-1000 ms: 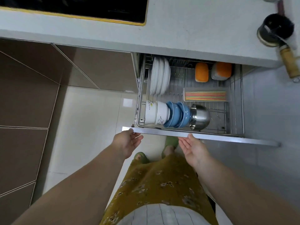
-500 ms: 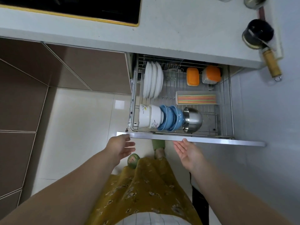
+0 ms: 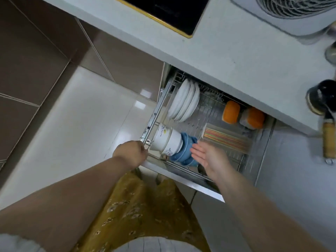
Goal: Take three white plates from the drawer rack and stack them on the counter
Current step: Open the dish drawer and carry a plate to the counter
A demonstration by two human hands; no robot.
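Note:
Several white plates [image 3: 184, 100] stand on edge at the back left of the pulled-out wire drawer rack [image 3: 156, 115], under the pale counter [image 3: 236, 51]. My left hand [image 3: 131, 152] rests curled at the drawer's front left corner, against the rail. My right hand [image 3: 209, 157] hovers open, palm up and fingers spread, over the front of the rack beside the blue bowls [image 3: 185, 151]. It holds nothing and is well short of the plates.
White bowls [image 3: 166, 139] lie on their side at the rack's front left. A striped chopstick box [image 3: 227, 139] and two orange-lidded containers [image 3: 231, 111] sit further right. A black cooktop [image 3: 167, 11], a fan [image 3: 294, 8] and a dark pot with a wooden handle [image 3: 321, 99] occupy the counter.
The view has swung and tilted. My right hand has moved forward over the rack's front. My left hand has closed up against the drawer's front left corner.

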